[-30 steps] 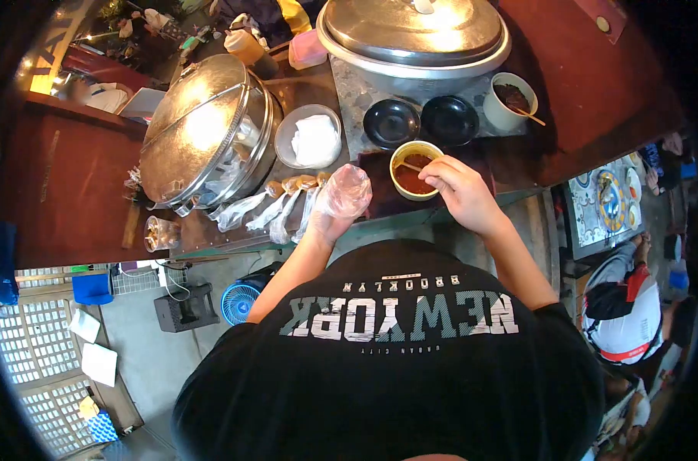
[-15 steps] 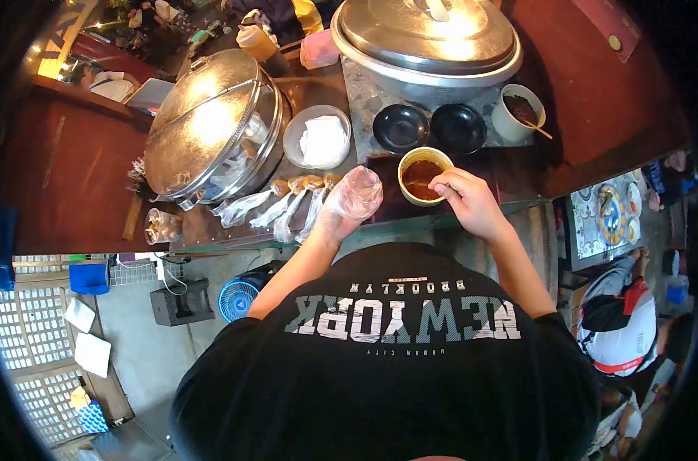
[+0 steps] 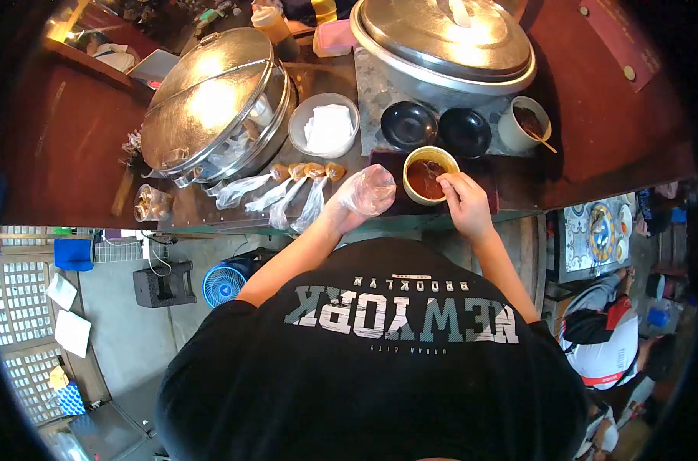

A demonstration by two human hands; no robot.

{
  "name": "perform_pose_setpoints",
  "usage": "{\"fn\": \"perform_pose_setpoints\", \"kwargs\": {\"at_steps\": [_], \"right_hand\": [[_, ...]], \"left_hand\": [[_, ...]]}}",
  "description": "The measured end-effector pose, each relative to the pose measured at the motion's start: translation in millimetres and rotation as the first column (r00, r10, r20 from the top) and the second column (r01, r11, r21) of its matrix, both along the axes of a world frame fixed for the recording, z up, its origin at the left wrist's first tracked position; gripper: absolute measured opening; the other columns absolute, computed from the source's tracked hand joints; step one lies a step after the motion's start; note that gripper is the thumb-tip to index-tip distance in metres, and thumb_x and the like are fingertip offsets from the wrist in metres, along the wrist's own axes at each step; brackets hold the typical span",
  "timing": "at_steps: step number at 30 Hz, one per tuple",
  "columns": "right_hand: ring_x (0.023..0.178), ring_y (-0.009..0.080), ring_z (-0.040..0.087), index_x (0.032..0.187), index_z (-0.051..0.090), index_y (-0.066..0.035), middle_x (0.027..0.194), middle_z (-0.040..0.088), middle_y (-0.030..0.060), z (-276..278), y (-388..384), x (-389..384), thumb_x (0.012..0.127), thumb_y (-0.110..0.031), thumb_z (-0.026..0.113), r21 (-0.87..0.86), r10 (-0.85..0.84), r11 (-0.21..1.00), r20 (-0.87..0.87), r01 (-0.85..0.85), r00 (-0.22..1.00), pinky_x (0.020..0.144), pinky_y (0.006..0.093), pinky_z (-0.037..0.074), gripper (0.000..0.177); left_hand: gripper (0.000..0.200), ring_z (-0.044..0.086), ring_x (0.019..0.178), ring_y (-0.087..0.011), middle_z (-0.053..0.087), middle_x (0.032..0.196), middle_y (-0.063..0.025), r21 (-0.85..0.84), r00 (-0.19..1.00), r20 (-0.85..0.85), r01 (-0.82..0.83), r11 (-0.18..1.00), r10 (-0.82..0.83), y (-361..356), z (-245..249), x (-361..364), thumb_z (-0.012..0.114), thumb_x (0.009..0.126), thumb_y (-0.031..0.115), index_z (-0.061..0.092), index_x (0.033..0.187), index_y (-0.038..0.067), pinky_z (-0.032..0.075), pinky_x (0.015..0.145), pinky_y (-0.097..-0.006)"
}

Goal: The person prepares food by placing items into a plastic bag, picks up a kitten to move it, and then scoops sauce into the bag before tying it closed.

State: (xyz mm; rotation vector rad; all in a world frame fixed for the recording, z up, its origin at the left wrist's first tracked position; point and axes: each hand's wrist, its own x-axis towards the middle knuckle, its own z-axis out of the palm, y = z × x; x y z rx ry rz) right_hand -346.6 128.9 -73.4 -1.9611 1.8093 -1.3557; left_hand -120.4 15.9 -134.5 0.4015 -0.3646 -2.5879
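Note:
My left hand is curled into a cup at the counter's front edge, with a clear plastic bag spread over its fingers. Just right of it stands a pale yellow bowl of reddish-brown sauce. My right hand pinches what looks like a spoon over the bowl's right rim; most of it is hidden by the fingers and the sauce. Left of my left hand lie several tied plastic bags with brown filling, their loose ends toward me.
Behind are a white-filled plastic bowl, two black bowls and a cream pot with a stick. A large lidded pot and a round metal steamer stand further back. A blue fan is below left.
The view has shifted slightly. My left hand still wears the bag beside the bowl. My right hand stays at the bowl's right rim, its fingers a little lower against the sauce.

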Motion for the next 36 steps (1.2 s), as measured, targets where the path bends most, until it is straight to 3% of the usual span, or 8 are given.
{"fn": "perform_pose_setpoints", "kwargs": {"at_steps": [4,7,10,14,20,23,28,36], "right_hand": [[0.078,0.0287,0.061,0.089,0.062,0.002,0.085,0.063,0.0143,5.9,5.8,0.8,0.087,-0.006,0.055,0.038,0.013,0.999,0.088,-0.016,0.996,0.07,0.034,0.049,0.011],[0.076,0.027,0.061,0.089,0.062,0.002,0.084,0.062,0.0136,16.8,12.0,-2.8,0.087,-0.006,0.054,0.012,-0.082,0.997,0.086,0.082,0.993,0.068,0.0326,0.048,0.011],[0.074,0.0255,0.06,0.089,0.062,0.002,0.083,0.062,0.0132,6.7,13.9,-8.0,0.088,-0.006,0.053,0.01,-0.141,0.99,0.059,0.14,0.988,0.067,0.0315,0.048,0.012],[0.072,0.0216,0.061,0.091,0.062,0.003,0.082,0.062,0.0125,-8.0,13.4,-2.6,0.089,-0.007,0.053,0.037,-0.147,0.989,0.167,0.143,0.975,0.066,0.029,0.048,0.014],[0.068,0.0129,0.059,0.091,0.063,0.004,0.078,0.062,0.0091,-20.2,9.5,6.7,0.091,-0.008,0.051,0.065,-0.147,0.989,0.459,0.132,0.876,0.063,0.0245,0.047,0.018],[0.066,0.0117,0.057,0.09,0.064,0.004,0.078,0.062,0.0085,-22.8,15.3,6.0,0.091,-0.008,0.051,0.114,-0.161,0.986,0.487,0.12,0.858,0.063,0.023,0.047,0.018],[0.067,0.0099,0.056,0.091,0.064,0.004,0.078,0.062,0.007,-27.0,22.7,7.9,0.092,-0.01,0.05,0.127,-0.169,0.985,0.609,0.115,0.775,0.063,0.0226,0.046,0.019],[0.069,0.0099,0.055,0.094,0.063,0.003,0.082,0.063,0.0067,-33.8,29.3,7.9,0.093,-0.015,0.049,0.154,-0.219,0.975,0.804,0.162,0.553,0.066,0.0227,0.045,0.023]], "left_hand": [[0.028,0.055,0.105,-0.0282,0.058,0.115,-0.0089,0.02,0.999,-0.021,0.026,0.999,-0.025,-1.7,-8.7,-2.4,0.05,0.091,0.024,0.055,0.116,0.012,0.047,0.088,-0.0427],[0.028,0.055,0.106,-0.0284,0.058,0.115,-0.009,0.036,0.997,-0.051,0.066,0.997,-0.064,-4.1,-15.7,-6.2,0.05,0.091,0.024,0.056,0.116,0.012,0.046,0.089,-0.0426],[0.028,0.055,0.106,-0.0284,0.059,0.114,-0.0089,0.02,0.998,-0.03,0.061,0.998,-0.061,-1.6,-13.2,-7.4,0.05,0.091,0.024,0.056,0.115,0.012,0.046,0.09,-0.0424],[0.028,0.055,0.106,-0.028,0.059,0.114,-0.0087,0.033,0.997,-0.02,0.077,0.996,-0.076,-2.6,-19.1,-12.5,0.049,0.091,0.024,0.056,0.115,0.013,0.046,0.09,-0.0423],[0.028,0.056,0.105,-0.0272,0.059,0.114,-0.0087,0.038,0.987,-0.115,0.118,0.992,-0.113,-3.0,-23.1,-16.7,0.048,0.091,0.023,0.056,0.115,0.012,0.046,0.089,-0.0417],[0.028,0.056,0.104,-0.0267,0.059,0.113,-0.0086,0.021,0.995,-0.047,0.085,0.996,-0.084,0.5,-16.2,-17.6,0.048,0.091,0.022,0.056,0.115,0.012,0.046,0.089,-0.0413],[0.03,0.056,0.104,-0.0267,0.059,0.113,-0.0091,0.032,0.993,-0.076,0.093,0.995,-0.09,2.0,-13.9,-19.4,0.051,0.089,0.024,0.056,0.116,0.011,0.045,0.09,-0.0413],[0.031,0.055,0.106,-0.0275,0.059,0.113,-0.0098,0.05,0.992,-0.092,0.097,0.994,-0.092,1.0,-19.4,-20.5,0.053,0.088,0.024,0.056,0.116,0.011,0.045,0.091,-0.0418]]}}
